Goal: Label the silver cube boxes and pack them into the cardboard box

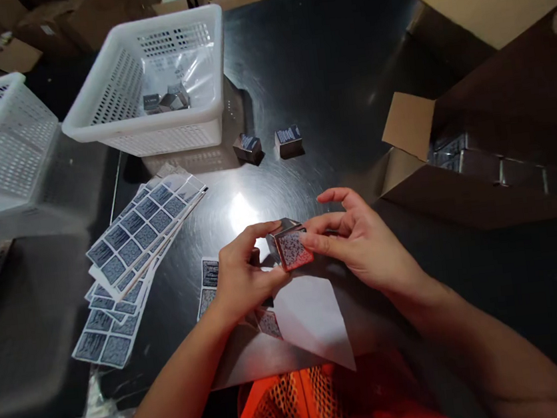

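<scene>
My left hand point(241, 267) grips a small silver box point(274, 244) between thumb and fingers, above the table's near edge. On the face turned toward me is a square patterned sticker point(293, 250). My right hand point(362, 236) has its thumb and a finger closed at the sticker's right edge, while another finger is raised and apart. Below the box, a white backing sheet point(313, 316) lies partly curled near the table edge. More printed stickers point(209, 274) show beside my left wrist, partly hidden by the hand.
Sticker sheets point(135, 235) lie fanned at left. Two small boxes point(289, 141) stand beyond my hands. A white basket point(148, 126) holds a few boxes and clear plastic; another basket point(10, 152) is further left. An open carton point(478, 193) with packed boxes stands at right.
</scene>
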Action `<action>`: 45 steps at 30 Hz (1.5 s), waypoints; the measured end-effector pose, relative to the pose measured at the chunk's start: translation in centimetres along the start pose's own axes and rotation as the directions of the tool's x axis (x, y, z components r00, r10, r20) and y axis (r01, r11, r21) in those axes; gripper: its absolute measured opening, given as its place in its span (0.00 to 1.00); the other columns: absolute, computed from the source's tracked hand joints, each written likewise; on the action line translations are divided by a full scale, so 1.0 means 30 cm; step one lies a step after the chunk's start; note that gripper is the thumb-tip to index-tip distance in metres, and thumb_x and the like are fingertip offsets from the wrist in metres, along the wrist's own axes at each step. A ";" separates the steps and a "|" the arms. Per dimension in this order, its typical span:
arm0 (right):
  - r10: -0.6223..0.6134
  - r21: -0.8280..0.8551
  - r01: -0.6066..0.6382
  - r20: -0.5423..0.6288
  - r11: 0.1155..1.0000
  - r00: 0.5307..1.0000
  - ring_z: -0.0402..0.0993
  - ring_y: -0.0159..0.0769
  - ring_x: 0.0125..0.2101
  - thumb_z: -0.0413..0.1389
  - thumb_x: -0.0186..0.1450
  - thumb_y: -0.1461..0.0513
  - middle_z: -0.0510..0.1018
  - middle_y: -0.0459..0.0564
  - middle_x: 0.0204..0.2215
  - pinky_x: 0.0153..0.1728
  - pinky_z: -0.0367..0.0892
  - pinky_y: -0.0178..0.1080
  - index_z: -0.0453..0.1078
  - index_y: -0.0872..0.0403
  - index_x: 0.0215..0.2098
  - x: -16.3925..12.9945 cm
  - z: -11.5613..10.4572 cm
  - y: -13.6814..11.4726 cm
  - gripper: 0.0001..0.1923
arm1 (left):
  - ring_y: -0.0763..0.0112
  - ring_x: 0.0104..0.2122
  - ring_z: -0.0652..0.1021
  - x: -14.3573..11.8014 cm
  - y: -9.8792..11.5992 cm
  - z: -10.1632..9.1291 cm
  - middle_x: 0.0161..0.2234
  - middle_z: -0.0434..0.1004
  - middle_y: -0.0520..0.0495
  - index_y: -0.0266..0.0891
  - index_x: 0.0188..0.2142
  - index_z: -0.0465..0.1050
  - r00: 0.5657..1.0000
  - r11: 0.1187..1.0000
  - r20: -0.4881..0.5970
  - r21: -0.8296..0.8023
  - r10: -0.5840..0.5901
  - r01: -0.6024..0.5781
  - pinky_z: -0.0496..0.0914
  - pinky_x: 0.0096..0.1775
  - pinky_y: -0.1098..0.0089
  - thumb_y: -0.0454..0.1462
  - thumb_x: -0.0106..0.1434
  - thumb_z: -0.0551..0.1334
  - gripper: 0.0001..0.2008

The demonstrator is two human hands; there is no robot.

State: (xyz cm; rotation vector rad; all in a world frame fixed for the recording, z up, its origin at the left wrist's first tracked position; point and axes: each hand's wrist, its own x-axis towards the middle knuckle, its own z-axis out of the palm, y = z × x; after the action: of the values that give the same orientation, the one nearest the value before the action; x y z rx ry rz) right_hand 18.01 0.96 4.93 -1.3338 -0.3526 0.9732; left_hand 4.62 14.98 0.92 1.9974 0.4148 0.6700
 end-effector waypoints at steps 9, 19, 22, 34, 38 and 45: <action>-0.011 -0.009 0.011 -0.012 1.000 1.000 0.78 0.33 0.27 0.74 0.51 0.57 0.81 0.38 0.28 0.33 0.72 0.37 0.57 0.47 0.46 0.003 0.003 0.007 0.35 | 0.87 0.17 0.63 -0.006 -0.011 -0.001 0.34 0.83 0.56 0.44 0.48 0.77 1.000 0.999 0.008 0.043 -0.002 0.002 0.55 0.19 0.80 0.30 0.48 0.73 0.26; 0.003 -0.010 -0.003 -0.010 1.000 1.000 0.79 0.33 0.26 0.74 0.52 0.57 0.81 0.38 0.28 0.31 0.72 0.36 0.57 0.47 0.46 -0.004 0.002 0.002 0.34 | 0.87 0.17 0.64 -0.003 -0.003 -0.002 0.36 0.84 0.56 0.44 0.48 0.78 1.000 0.998 0.002 0.052 -0.017 0.017 0.54 0.19 0.80 0.30 0.47 0.73 0.26; -0.003 -0.008 0.003 -0.005 1.000 1.000 0.79 0.33 0.26 0.74 0.52 0.57 0.81 0.38 0.28 0.31 0.72 0.36 0.57 0.47 0.46 -0.002 0.000 0.002 0.34 | 0.87 0.17 0.63 -0.002 0.001 -0.002 0.35 0.84 0.57 0.44 0.47 0.78 1.000 0.999 0.002 0.046 -0.021 0.021 0.55 0.18 0.80 0.29 0.47 0.73 0.26; -0.202 -0.168 0.175 -0.157 0.970 0.967 0.81 0.40 0.32 0.75 0.51 0.55 0.75 0.38 0.25 0.37 0.79 0.42 0.57 0.46 0.48 -0.006 0.026 0.039 0.36 | 0.86 0.17 0.63 0.004 0.006 -0.002 0.34 0.83 0.54 0.41 0.45 0.78 0.999 0.997 -0.019 0.063 -0.041 0.042 0.58 0.19 0.81 0.33 0.48 0.73 0.23; -0.194 -0.178 0.170 -0.130 0.969 0.972 0.79 0.35 0.35 0.78 0.39 0.60 0.72 0.43 0.40 0.36 0.80 0.39 0.60 0.46 0.50 0.040 -0.024 0.042 0.45 | 0.84 0.16 0.62 -0.014 0.005 -0.009 0.27 0.81 0.56 0.41 0.44 0.79 0.999 0.998 0.032 0.064 -0.026 0.024 0.57 0.18 0.80 0.35 0.47 0.74 0.22; -0.042 -0.344 0.181 0.374 0.921 0.926 0.79 0.34 0.34 0.74 0.50 0.56 0.79 0.44 0.37 0.29 0.76 0.33 0.72 0.46 0.56 0.011 -0.103 -0.040 0.36 | 0.82 0.17 0.66 -0.052 -0.016 -0.008 0.45 0.80 0.48 0.48 0.56 0.68 0.980 0.988 0.127 0.000 -0.156 0.157 0.60 0.18 0.75 0.44 0.46 0.77 0.39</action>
State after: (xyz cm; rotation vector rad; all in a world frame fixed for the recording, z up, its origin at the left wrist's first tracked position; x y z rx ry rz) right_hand 20.87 -0.73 5.15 -1.4524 -0.9278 1.0882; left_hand 3.23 14.55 0.16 1.9620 0.4856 0.4436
